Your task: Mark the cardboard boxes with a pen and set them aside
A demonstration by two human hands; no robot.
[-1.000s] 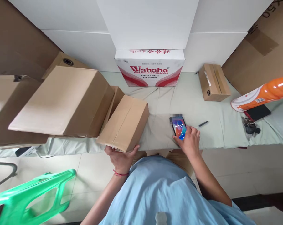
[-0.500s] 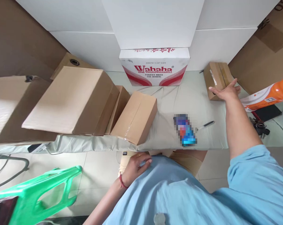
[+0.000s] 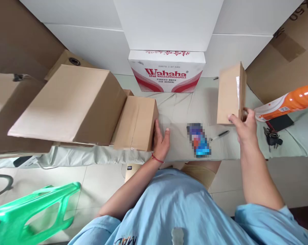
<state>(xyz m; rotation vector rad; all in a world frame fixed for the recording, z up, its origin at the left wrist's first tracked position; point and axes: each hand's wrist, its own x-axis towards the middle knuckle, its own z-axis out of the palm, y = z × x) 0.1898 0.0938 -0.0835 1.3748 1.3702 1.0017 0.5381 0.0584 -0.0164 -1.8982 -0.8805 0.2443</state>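
Observation:
My right hand point(image 3: 246, 127) grips the near end of a small cardboard box point(image 3: 228, 95), thumb on one side and fingers on the other. The box stands tilted up, its tape and label strip turned to the right. My left hand point(image 3: 161, 141), with a red string bracelet on its wrist, lies flat against the right side of another cardboard box point(image 3: 136, 122); thumb and fingers are apart. That box sits against a larger carton point(image 3: 67, 102) on its left. Between the hands a phone with a blurred-out screen point(image 3: 198, 139) and a pen point(image 3: 219, 135) lie on the cloth.
A white and red water carton point(image 3: 166, 73) stands at the back against white panels. To the right are an orange bottle point(image 3: 289, 102), a dark flat case point(image 3: 280, 121) and keys point(image 3: 273, 137). A green plastic stool point(image 3: 41, 207) stands on the floor at lower left.
My right hand has taken hold of the small box, lifted and turned it, and drawn it left. My left hand has risen from my lap to the other box, which has shifted left and straightened.

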